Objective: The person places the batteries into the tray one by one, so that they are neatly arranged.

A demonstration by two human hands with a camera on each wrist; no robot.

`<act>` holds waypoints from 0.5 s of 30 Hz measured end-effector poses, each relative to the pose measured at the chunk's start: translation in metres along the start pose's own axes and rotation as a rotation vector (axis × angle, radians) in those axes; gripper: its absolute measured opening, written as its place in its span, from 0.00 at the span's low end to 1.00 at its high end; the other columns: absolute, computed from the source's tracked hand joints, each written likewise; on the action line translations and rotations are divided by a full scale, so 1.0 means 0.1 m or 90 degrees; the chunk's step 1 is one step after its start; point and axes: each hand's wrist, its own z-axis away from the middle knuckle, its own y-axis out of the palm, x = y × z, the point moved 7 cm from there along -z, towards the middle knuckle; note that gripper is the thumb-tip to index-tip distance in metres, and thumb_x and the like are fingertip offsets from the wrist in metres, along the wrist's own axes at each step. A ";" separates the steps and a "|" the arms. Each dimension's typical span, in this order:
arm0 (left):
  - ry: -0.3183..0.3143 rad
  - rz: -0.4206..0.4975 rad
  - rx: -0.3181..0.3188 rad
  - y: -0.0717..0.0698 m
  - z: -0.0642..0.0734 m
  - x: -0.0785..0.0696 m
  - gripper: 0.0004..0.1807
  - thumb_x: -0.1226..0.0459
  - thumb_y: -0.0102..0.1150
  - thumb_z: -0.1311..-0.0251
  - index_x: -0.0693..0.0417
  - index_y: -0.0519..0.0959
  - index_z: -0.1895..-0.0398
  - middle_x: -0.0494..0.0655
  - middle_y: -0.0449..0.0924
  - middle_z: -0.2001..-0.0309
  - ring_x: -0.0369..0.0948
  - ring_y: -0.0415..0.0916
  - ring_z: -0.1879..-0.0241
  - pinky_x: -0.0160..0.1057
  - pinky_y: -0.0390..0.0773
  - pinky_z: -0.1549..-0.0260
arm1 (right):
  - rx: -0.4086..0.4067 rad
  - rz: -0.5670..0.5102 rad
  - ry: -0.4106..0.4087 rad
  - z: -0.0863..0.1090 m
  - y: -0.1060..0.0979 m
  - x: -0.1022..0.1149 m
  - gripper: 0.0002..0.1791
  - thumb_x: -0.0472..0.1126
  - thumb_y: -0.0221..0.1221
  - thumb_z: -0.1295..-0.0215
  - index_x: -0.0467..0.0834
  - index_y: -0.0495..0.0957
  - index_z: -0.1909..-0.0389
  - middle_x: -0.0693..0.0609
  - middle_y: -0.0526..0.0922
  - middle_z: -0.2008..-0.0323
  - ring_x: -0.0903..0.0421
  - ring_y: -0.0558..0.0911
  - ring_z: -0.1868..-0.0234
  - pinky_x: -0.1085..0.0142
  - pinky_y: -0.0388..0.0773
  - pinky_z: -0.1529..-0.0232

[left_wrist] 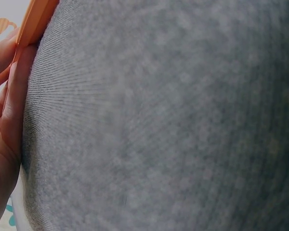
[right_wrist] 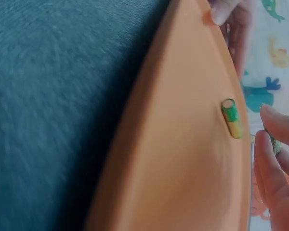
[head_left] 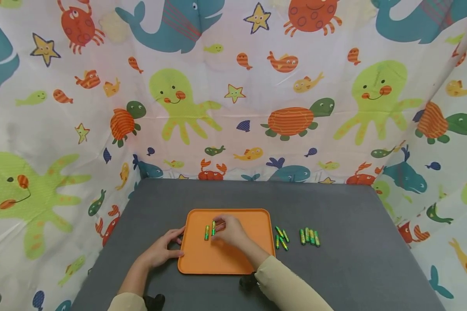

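An orange tray (head_left: 233, 263) lies on the grey table, and my left hand (head_left: 159, 250) grips its left rim. In the right wrist view the left thumb lies over that rim, with the other fingers outside it. My right hand (head_left: 230, 231) is over the tray, pinching a small green-and-yellow battery (head_left: 213, 228) between thumb and fingers. This battery is mostly hidden by the fingers in the right wrist view. Just left of it, another battery (head_left: 207, 233) of the same kind rests on the tray; the right wrist view shows this resting battery (right_wrist: 232, 118) near the far rim.
Right of the tray, several loose batteries (head_left: 283, 244) lie at different angles. Farther right, several more batteries (head_left: 312, 236) lie side by side in a row. A curtain (head_left: 225, 142) printed with sea animals surrounds the back and sides of the grey table (head_left: 350, 268).
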 end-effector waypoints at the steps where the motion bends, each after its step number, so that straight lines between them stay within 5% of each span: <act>1: -0.001 0.004 0.001 0.00 0.00 0.00 0.48 0.53 0.73 0.43 0.39 0.59 0.20 0.46 0.67 0.34 0.42 0.70 0.46 0.55 0.64 0.40 | -0.001 0.004 0.003 0.00 0.02 -0.01 0.29 0.30 0.76 0.50 0.37 0.81 0.44 0.47 0.84 0.55 0.50 0.84 0.57 0.62 0.82 0.61; 15: 0.012 0.008 0.005 0.02 0.01 0.00 0.48 0.53 0.72 0.43 0.40 0.58 0.20 0.47 0.66 0.32 0.43 0.69 0.46 0.55 0.64 0.40 | -0.007 0.050 0.047 -0.03 0.17 -0.15 0.32 0.31 0.78 0.53 0.40 0.81 0.43 0.51 0.82 0.59 0.58 0.79 0.60 0.63 0.79 0.60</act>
